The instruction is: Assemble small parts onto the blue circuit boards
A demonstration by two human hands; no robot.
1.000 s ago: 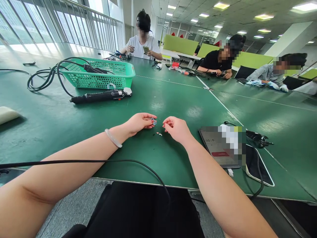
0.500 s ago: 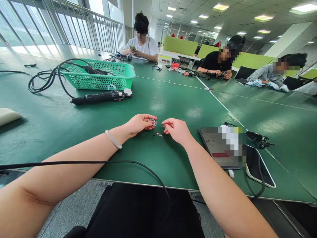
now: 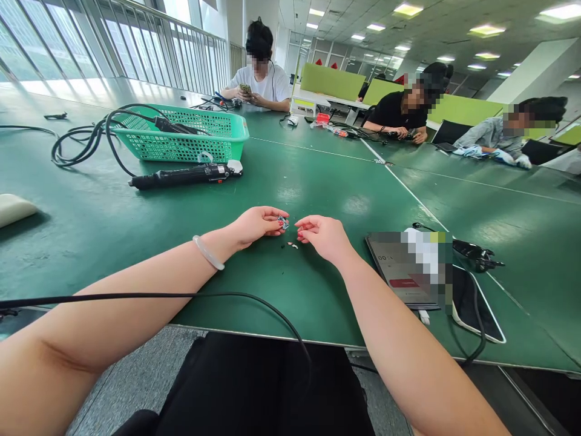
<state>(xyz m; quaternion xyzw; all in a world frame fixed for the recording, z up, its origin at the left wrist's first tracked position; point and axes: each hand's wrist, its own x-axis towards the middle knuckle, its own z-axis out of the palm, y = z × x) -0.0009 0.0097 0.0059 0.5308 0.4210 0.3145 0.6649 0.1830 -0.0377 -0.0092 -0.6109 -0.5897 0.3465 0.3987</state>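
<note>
Between the thumb and fingers of my left hand (image 3: 258, 226) is a small silvery and dark metal part (image 3: 284, 223), too small to name more exactly. My right hand (image 3: 321, 233) is a little to the right, apart from that part. Its thumb and fingers are drawn together, and whatever may be between them is too small to make out. Just below the gap between my hands, several tiny pink, white and dark bits (image 3: 293, 245) lie on the green table (image 3: 254, 284).
A black electric screwdriver (image 3: 186, 175) lies before a green basket (image 3: 181, 139) with coiled cable. A tablet (image 3: 394, 272) and a phone (image 3: 479, 303) rest at right. A black cable (image 3: 245, 295) crosses over my left forearm. Several people sit at the far side.
My right fingers have shifted very slightly and spread a little at the tips. My left hand still holds the small metal part, almost unmoved.
</note>
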